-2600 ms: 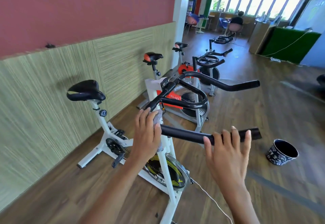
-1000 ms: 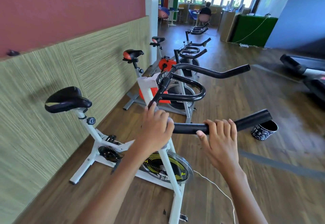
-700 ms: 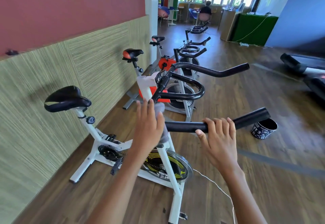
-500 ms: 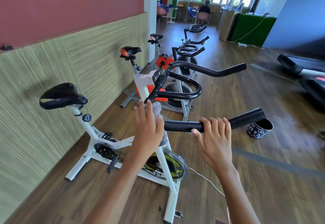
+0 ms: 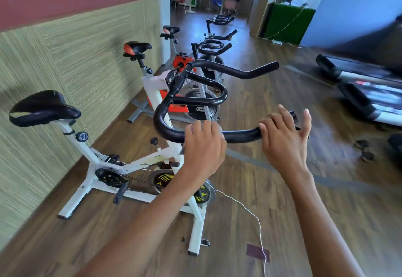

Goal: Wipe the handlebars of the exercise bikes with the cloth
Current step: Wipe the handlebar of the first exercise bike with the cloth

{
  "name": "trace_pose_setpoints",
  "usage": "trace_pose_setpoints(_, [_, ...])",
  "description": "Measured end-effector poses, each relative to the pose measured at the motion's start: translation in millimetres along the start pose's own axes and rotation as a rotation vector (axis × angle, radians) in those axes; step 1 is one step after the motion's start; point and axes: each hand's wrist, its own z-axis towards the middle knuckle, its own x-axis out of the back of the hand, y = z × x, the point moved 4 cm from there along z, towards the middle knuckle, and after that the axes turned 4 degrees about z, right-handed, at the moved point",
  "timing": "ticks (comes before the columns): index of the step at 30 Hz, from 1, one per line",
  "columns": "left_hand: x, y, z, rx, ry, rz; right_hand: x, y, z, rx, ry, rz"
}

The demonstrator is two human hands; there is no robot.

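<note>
Head view, landmark: near handlebar (image 5: 239,134), a black padded tube on the white exercise bike (image 5: 139,168) closest to the camera.
Left hand (image 5: 203,146): curled over the near handlebar just left of its middle, closed on the cloth.
Cloth (image 5: 219,130): pale, mostly hidden beneath the left hand; only a small edge shows at the fingertips, pressed against the bar.
Right hand (image 5: 282,139): at the bar's right end, fingers loosely spread and thumb lifted; resting on the tube rather than gripping it.
Handling, cloth: judged soft and light; it will bunch, so it is best kept wrapped around the tube under a closed palm.
Handling, handlebar: judged rigid and fixed to the frame, with a slightly grippy foam sleeve; steady it at the free end while the cloth slides along.
Beyond the near handlebar: the same bike's far bar (image 5: 239,72), then the handlebars of an orange bike (image 5: 215,46) and further bikes, apparently not yet reached.
Left of the near handlebar: black saddle (image 5: 43,108).
</note>
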Motion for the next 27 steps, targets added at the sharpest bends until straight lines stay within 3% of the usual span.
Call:
trace_pose_setpoints(2, [-1.5, 17.3, 6.9, -0.061, 0.002, 0.036, 0.7, 3.6, -1.5, 0.052, -0.005, -0.016])
trace_pose_setpoints(5, [-1.4, -12.3, 7.3, -0.119, 0.028, 0.054, 0.1, 1.3, -5.9, 0.1, 0.004, -0.004])
trace_pose_setpoints(9, [2.9, -56.1, 1.9, -0.094, 0.047, 0.062, -4.4, -9.9, -8.8, -0.003, 0.005, -0.003])
trace_pose_setpoints(15, [-5.3, -16.3, 17.8, -0.155, 0.103, 0.015, -11.8, -27.9, -20.9, -0.042, -0.045, 0.051])
trace_pose_setpoints(21, [-14.6, 63.4, 32.4, -0.155, 0.073, 0.021, 5.7, 8.4, -27.1, -0.081, 0.066, 0.103])
trace_pose_setpoints(27, [-13.4, 54.2, 30.6, -0.214, 0.056, 0.006, 7.2, 30.3, -23.9, 0.082, 0.085, 0.033])
